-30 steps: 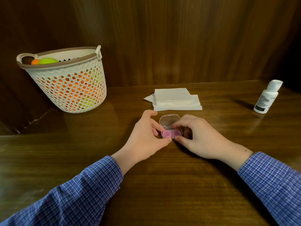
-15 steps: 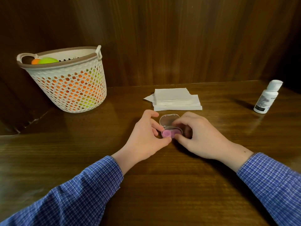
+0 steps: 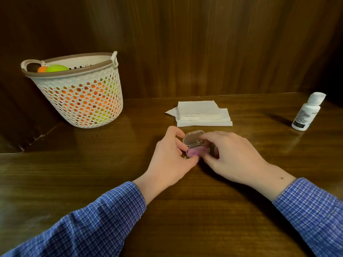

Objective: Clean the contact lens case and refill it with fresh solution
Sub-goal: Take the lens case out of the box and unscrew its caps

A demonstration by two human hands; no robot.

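The contact lens case [image 3: 195,148] sits on the desk [image 3: 185,210] near its middle, a little in front of the napkin stack, with its clear lid [image 3: 193,138] flipped open toward the back edge and a pink insert showing inside the base. Both hands grasp it. The left hand [image 3: 169,160] pinches the case's left end, thumb at the front and index finger curled round the back by the lid hinge. The right hand [image 3: 233,156] pinches the right end, its fingers curled over the base and hiding that side of it. Both sleeves are blue checked cloth. A stack of white napkins [image 3: 201,114] lies toward the back edge, just behind the case. A white solution bottle [image 3: 307,113] with its cap on stands upright near the desk's back right corner, well apart from the hands. A white perforated basket [image 3: 81,93] holding orange and green balls stands at the back left.
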